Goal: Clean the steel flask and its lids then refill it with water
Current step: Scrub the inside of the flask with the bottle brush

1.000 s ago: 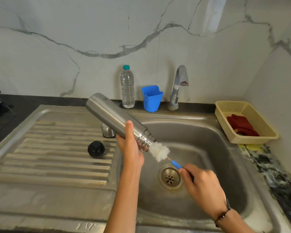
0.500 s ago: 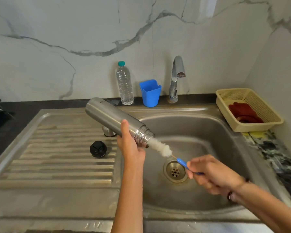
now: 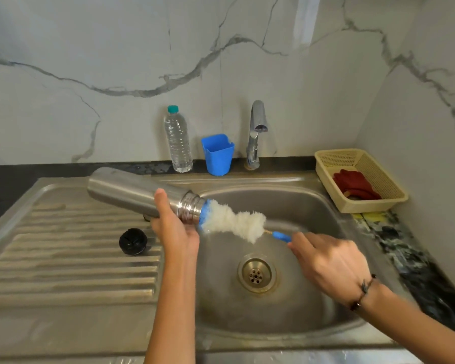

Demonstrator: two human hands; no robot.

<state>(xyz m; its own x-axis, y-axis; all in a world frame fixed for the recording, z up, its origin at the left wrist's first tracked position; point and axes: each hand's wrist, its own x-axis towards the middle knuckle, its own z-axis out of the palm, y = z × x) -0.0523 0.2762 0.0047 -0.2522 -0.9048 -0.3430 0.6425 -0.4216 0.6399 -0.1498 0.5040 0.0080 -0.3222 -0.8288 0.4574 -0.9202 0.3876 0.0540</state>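
My left hand (image 3: pixel 175 227) grips the steel flask (image 3: pixel 132 191) near its threaded neck, holding it almost level with the mouth pointing right over the sink basin (image 3: pixel 313 214). A white fluffy bottle brush (image 3: pixel 234 222) sticks out of the mouth, its blue tip just at the rim. My right hand (image 3: pixel 329 264) pinches the brush's blue handle (image 3: pixel 281 236). A black inner lid (image 3: pixel 133 241) lies on the ribbed drainboard (image 3: pixel 63 258). Part of a steel cap (image 3: pixel 147 218) shows behind the flask and my left hand.
A tap (image 3: pixel 256 132) stands behind the basin with no water running. A clear plastic bottle (image 3: pixel 177 140) and a blue cup (image 3: pixel 217 153) stand on the back ledge. A beige basket (image 3: pixel 357 179) with a red cloth sits at right. The drain (image 3: pixel 256 274) is open.
My right hand has pulled the brush out to the right, so most of its white head now shows outside the flask. The flask has tilted closer to level.
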